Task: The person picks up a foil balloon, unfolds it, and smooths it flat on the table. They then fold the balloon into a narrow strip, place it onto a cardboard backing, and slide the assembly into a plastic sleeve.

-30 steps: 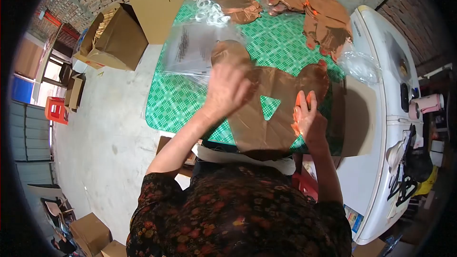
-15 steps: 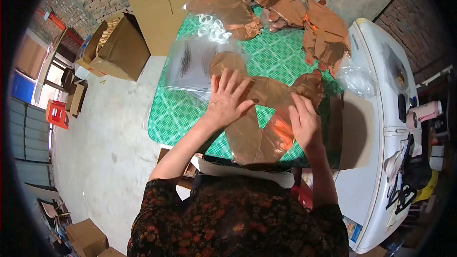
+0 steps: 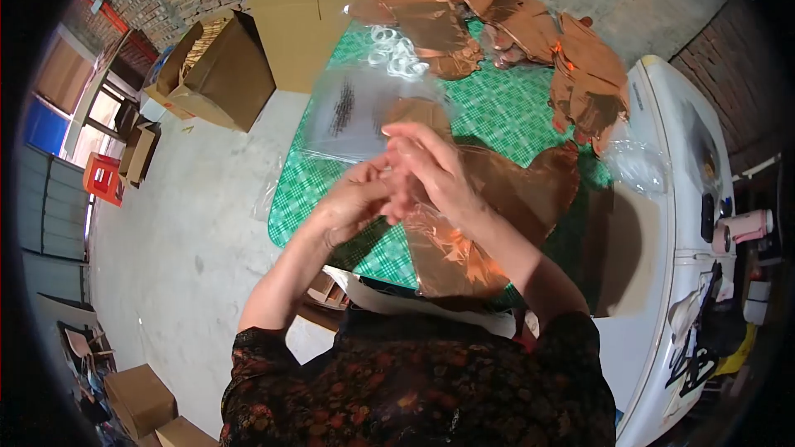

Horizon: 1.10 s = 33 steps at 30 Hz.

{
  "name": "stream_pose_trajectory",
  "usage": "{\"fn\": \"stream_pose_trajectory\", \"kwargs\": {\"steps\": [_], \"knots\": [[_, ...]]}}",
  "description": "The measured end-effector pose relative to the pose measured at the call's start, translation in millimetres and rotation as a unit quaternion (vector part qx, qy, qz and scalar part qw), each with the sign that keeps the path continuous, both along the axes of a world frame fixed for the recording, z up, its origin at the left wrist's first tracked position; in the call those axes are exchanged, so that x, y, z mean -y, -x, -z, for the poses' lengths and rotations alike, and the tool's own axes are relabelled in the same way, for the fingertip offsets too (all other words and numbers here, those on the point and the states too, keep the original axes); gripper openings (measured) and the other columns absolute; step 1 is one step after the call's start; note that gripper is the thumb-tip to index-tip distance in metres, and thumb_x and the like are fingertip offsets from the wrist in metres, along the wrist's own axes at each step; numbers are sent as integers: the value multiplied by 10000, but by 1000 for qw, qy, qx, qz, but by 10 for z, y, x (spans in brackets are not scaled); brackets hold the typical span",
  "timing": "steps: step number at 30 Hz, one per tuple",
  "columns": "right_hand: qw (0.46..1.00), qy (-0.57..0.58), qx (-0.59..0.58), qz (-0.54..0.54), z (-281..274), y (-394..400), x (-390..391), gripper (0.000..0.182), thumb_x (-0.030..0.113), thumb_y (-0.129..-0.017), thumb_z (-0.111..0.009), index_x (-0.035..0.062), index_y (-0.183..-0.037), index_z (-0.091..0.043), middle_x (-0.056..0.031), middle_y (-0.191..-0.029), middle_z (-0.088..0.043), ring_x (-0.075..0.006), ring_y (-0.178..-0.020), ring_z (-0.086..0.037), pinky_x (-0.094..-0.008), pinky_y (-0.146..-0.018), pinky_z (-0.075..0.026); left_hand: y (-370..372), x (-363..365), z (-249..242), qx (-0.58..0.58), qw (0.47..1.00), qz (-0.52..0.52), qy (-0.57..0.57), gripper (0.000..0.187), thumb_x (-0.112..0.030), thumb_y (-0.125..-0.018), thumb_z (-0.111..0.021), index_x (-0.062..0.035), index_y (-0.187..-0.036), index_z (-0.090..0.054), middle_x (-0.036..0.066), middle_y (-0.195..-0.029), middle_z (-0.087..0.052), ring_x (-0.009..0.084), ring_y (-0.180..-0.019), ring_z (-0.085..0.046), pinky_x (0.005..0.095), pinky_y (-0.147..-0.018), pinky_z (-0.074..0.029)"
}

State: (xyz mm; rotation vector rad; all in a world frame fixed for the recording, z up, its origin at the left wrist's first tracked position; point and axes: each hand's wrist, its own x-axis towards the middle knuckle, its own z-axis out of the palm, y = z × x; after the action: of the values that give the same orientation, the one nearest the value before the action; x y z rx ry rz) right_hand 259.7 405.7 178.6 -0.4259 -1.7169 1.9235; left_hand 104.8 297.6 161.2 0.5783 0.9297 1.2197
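Note:
A flat copper-coloured foil balloon [image 3: 517,190] lies on the green checked tablecloth [image 3: 385,252], its near end at the table's front edge. Above it my two hands meet, and their fingers overlap. My right hand [image 3: 435,170] has its fingers stretched out and passes over the fingertips of the other. My left hand [image 3: 352,203] comes in from the left, its fingers partly hidden and smeared by motion. Beyond the hands, a rounded end of the balloon overlaps a stack of clear plastic bags [image 3: 331,128].
More copper foil balloons [image 3: 592,74] lie in a heap along the table's far side. Curled white ribbon [image 3: 393,50] sits by the bags. A clear plastic bundle [image 3: 638,165] rests at the right, near a white refrigerator [image 3: 683,174]. Cardboard boxes [image 3: 224,74] stand on the floor at left.
Both hands have lifted off the balloon and come together over its left part. The triangular gap in the balloon no longer shows. The view has shifted slightly.

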Motion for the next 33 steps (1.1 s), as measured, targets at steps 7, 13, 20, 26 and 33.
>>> {"fn": "stream_pose_trajectory", "kwargs": {"steps": [7, 13, 20, 26, 33], "knots": [[978, 196, -33, -67, 242, 916, -275, 557, 418, -1056, -518, -28, -1390, -531, -184, -1304, -606, -262, -1218, -604, -379, -1061, -466, 918, 54, 127, -76, 974, -211, -34, 370, -242, -1058, -508, -7, -1340, -556, 56, -951, -635, 164, -794, -609, 304, -696, -514], [989, 139, 15, -48, 286, 1391, -306, 609, 463, -1036, -470, 1, -1427, -539, -160, -1495, -520, -278, -1331, -539, -388, -1081, -440, 714, 51, -85, -146, 971, -190, -1, 666, -493, -1018, -620, -66, -1478, -400, 107, -1238, -611, 243, -1054, -643, 359, -784, -560], [992, 116, 47, -7, 270, 1517, -194, 722, 586, -982, -465, 68, -1484, -504, -193, -1581, -398, -399, -1401, -425, -457, -1119, -391, 657, 12, 100, -87, 983, -149, -61, 311, -261, -1045, -641, -29, -1234, -557, 54, -1084, -631, 163, -920, -647, 317, -734, -555], [1000, 9, 22, -10, 397, 1616, -232, 718, 638, -999, -414, 71, -1427, -519, -199, -1504, -465, -410, -1371, -427, -466, -1113, -395, 764, 50, 166, -153, 971, -155, -96, 190, -180, -1047, -625, -21, -1146, -596, 46, -939, -658, 138, -808, -632, 293, -781, -538], [998, 58, 9, -4, 399, 1650, -266, 626, 559, -1033, -482, 38, -1373, -557, -185, -1409, -535, -305, -1298, -510, -412, -1064, -439, 1144, -13, 206, -130, 970, -193, -72, 147, -188, -1045, -602, -42, -1049, -624, 59, -902, -657, 156, -767, -631, 288, -745, -522]]}}
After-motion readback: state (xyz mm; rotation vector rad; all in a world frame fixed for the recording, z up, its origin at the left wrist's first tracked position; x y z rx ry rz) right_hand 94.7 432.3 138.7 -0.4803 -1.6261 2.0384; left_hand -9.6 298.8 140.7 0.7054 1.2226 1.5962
